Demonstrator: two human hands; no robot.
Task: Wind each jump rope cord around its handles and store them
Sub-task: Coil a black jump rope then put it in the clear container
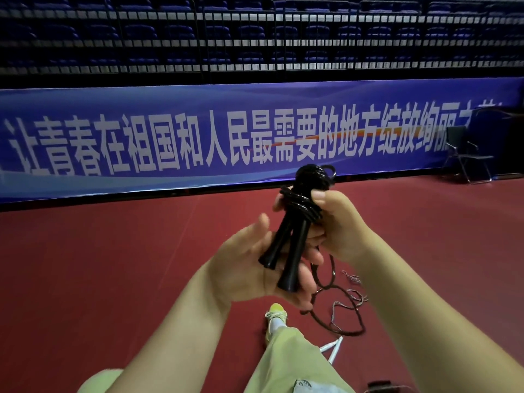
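Note:
Two black jump rope handles (292, 248) are held together, tilted, with black cord (304, 199) wound in several turns round their upper part. My right hand (337, 225) grips the wound part, thumb on top. My left hand (249, 265) lies under the lower handle ends, palm up, fingers relaxed. The loose rest of the black cord (334, 307) hangs down to the red floor and lies there in loops. A second rope with white handles (331, 347) and a thin grey cord (351, 296) lies on the floor beside my leg.
I sit on a red sports floor (113, 265), my leg in light green trousers (286, 361) stretched forward. A blue banner (141, 137) runs along the wall ahead. A black folding chair (467, 157) stands far right. A dark object (378, 385) lies at the bottom edge.

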